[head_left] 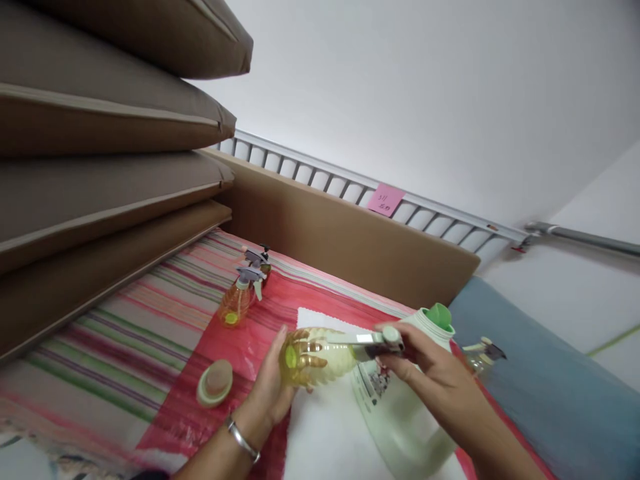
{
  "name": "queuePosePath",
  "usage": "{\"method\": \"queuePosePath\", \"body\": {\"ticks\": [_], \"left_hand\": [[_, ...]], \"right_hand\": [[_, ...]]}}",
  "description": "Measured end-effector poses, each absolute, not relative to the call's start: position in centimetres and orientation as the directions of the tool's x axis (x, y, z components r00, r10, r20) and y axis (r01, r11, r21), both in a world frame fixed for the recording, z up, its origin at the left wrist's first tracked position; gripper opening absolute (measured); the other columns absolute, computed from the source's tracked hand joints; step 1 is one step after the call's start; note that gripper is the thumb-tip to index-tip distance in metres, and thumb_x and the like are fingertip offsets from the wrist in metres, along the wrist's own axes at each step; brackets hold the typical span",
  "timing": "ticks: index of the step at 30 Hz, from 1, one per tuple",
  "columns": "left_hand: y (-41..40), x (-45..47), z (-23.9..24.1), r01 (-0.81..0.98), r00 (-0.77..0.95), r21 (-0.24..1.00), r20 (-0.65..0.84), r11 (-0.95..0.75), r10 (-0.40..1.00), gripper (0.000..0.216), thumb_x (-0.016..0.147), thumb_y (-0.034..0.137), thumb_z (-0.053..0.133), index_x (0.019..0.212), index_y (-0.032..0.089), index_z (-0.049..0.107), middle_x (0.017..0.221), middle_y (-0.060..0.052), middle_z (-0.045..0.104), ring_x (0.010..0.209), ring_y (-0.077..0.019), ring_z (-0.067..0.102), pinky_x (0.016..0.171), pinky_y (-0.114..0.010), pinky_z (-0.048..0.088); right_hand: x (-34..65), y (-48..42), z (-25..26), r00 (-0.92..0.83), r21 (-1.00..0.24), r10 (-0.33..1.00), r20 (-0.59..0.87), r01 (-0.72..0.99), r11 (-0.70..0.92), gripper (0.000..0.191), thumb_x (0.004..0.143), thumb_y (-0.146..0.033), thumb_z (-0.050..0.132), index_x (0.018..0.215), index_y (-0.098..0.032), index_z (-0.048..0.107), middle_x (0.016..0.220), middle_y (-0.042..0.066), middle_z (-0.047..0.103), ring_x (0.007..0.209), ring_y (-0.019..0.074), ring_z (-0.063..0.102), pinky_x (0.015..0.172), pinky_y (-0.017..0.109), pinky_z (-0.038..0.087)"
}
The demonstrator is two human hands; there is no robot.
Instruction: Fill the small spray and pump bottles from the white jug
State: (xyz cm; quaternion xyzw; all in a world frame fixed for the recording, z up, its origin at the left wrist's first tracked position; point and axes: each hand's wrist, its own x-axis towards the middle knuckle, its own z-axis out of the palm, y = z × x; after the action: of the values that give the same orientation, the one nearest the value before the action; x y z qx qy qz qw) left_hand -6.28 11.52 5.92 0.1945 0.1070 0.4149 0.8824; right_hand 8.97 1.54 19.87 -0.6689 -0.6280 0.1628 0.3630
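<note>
My left hand (pixel 280 373) is wrapped round the body of a clear yellowish spray bottle (pixel 320 353), tilted almost onto its side. At the bottle's other end, my right hand (pixel 425 360) grips the grey and white spray head (pixel 375 340). The head sits at the neck; whether it is screwed on I cannot tell. Beneath and behind my right hand stands a large pale green jug (pixel 405 420) with a green spout in its open mouth. A round pale green cap (pixel 215 383) lies left of my left wrist.
Two more spray bottles (pixel 235 300) stand close together at the back left. Another spray bottle (pixel 483 357) is beyond the jug on the right. White paper (pixel 313 433) and red sheeting (pixel 200 427) cover the striped cloth (pixel 120 333). Stacked brown cushions (pixel 110 180) rise at left; a cardboard panel (pixel 340 233) fronts the radiator.
</note>
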Motion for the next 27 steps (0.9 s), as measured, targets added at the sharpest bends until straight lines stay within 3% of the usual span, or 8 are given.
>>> {"method": "queuePosePath", "body": {"ticks": [4, 8, 11, 15, 17, 20, 23, 27], "left_hand": [[11.3, -6.1, 6.1, -0.710, 0.600, 0.439, -0.031, 0.550, 0.799, 0.047, 0.084, 0.053, 0.046, 0.102, 0.013, 0.060, 0.090, -0.011, 0.070, 0.078, -0.0235, 0.068, 0.056, -0.027, 0.051], [11.2, -5.9, 5.7, -0.712, 0.578, 0.452, -0.057, 0.537, 0.814, 0.044, 0.083, 0.052, 0.048, 0.102, 0.014, 0.060, 0.096, -0.011, 0.069, 0.085, -0.0245, 0.067, 0.062, -0.029, 0.052], [11.4, -5.9, 5.4, -0.689, 0.616, 0.452, -0.047, 0.567, 0.786, 0.042, 0.084, 0.051, 0.048, 0.102, 0.014, 0.059, 0.088, -0.009, 0.069, 0.071, -0.0206, 0.068, 0.049, -0.024, 0.048], [11.7, -6.0, 5.4, -0.674, 0.654, 0.433, -0.027, 0.599, 0.756, 0.042, 0.084, 0.051, 0.047, 0.099, 0.014, 0.060, 0.081, -0.007, 0.068, 0.060, -0.0179, 0.065, 0.039, -0.021, 0.041], [11.7, -5.9, 5.4, -0.688, 0.626, 0.449, -0.033, 0.571, 0.780, 0.041, 0.084, 0.050, 0.048, 0.098, 0.014, 0.060, 0.084, -0.008, 0.068, 0.064, -0.0186, 0.065, 0.044, -0.023, 0.044], [11.6, -5.9, 5.4, -0.695, 0.575, 0.505, -0.038, 0.512, 0.817, 0.038, 0.084, 0.047, 0.049, 0.098, 0.014, 0.059, 0.090, -0.009, 0.067, 0.073, -0.0204, 0.065, 0.055, -0.026, 0.048], [11.5, -6.1, 5.6, -0.679, 0.549, 0.556, -0.047, 0.479, 0.834, 0.035, 0.081, 0.046, 0.051, 0.098, 0.016, 0.059, 0.092, -0.008, 0.067, 0.077, -0.0219, 0.065, 0.057, -0.028, 0.048], [11.9, -6.3, 5.8, -0.595, 0.587, 0.609, -0.116, 0.525, 0.801, 0.040, 0.076, 0.049, 0.056, 0.101, 0.018, 0.059, 0.093, -0.006, 0.068, 0.080, -0.0228, 0.065, 0.065, -0.033, 0.050]], "right_hand": [[8.6, 1.5, 19.2, 0.343, -0.711, 0.896, 0.281, 0.702, -0.045, 0.047, 0.070, -0.045, 0.064, 0.111, -0.026, 0.050, 0.106, 0.007, 0.060, 0.081, 0.0220, 0.062, 0.071, 0.037, 0.051], [7.9, 1.3, 18.8, 0.283, -0.636, 0.885, 0.370, 0.771, 0.019, 0.020, 0.071, -0.034, 0.060, 0.090, -0.026, 0.060, 0.108, 0.007, 0.061, 0.094, 0.0256, 0.060, 0.074, 0.037, 0.050], [7.9, 1.1, 19.2, 0.182, -0.650, 0.903, 0.388, 0.749, 0.128, 0.009, 0.068, -0.029, 0.062, 0.077, -0.026, 0.062, 0.122, 0.008, 0.057, 0.113, 0.0296, 0.052, 0.085, 0.040, 0.047], [8.3, 0.8, 19.4, 0.282, -0.784, 0.898, 0.339, 0.612, 0.104, 0.039, 0.067, -0.039, 0.067, 0.105, -0.030, 0.061, 0.134, 0.009, 0.050, 0.119, 0.0303, 0.049, 0.085, 0.039, 0.049], [8.6, 0.8, 19.3, 0.450, -0.888, 0.860, 0.241, 0.459, 0.009, 0.051, 0.069, -0.046, 0.065, 0.117, -0.030, 0.055, 0.129, 0.010, 0.055, 0.110, 0.0282, 0.056, 0.078, 0.036, 0.052], [8.8, 0.9, 19.1, 0.538, -0.955, 0.841, 0.052, 0.274, -0.116, 0.052, 0.072, -0.057, 0.058, 0.111, -0.024, 0.059, 0.109, 0.011, 0.066, 0.076, 0.0240, 0.067, 0.061, 0.034, 0.054], [8.4, 0.9, 19.1, 0.465, -0.912, 0.885, -0.028, 0.350, -0.213, 0.050, 0.068, -0.053, 0.062, 0.105, -0.020, 0.062, 0.087, 0.008, 0.070, 0.059, 0.0209, 0.065, 0.054, 0.033, 0.051], [7.7, 0.3, 19.4, 0.388, -0.870, 0.922, -0.017, 0.449, -0.205, 0.035, 0.071, -0.030, 0.059, 0.103, -0.017, 0.057, 0.065, 0.000, 0.066, 0.064, 0.0195, 0.066, 0.068, 0.032, 0.049]]}}
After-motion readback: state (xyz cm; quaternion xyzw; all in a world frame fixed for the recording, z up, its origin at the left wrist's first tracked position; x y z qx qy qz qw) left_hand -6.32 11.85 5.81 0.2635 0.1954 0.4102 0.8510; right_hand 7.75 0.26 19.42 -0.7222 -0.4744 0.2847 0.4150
